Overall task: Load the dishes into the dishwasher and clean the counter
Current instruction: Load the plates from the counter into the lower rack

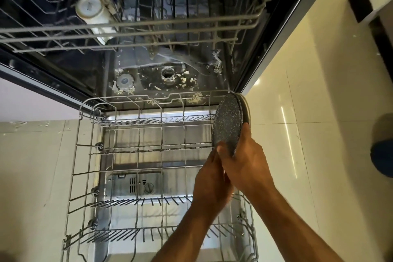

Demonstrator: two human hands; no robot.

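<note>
A home kitchen; an open built-in dishwasher with grey wire racks (136, 168); white ceramic mugs (91, 9); glossy cream floor tiles (308, 112).

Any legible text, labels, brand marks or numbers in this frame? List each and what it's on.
None can be read.
Detergent dispenser on the dishwasher door: small marks beside the round cap, too small and blurred to read.
White cups in the upper rack: a faint mark on each base, too blurred to read.
Speckled plate, held by both hands at the lower rack: only a fleck pattern, no text.
</note>
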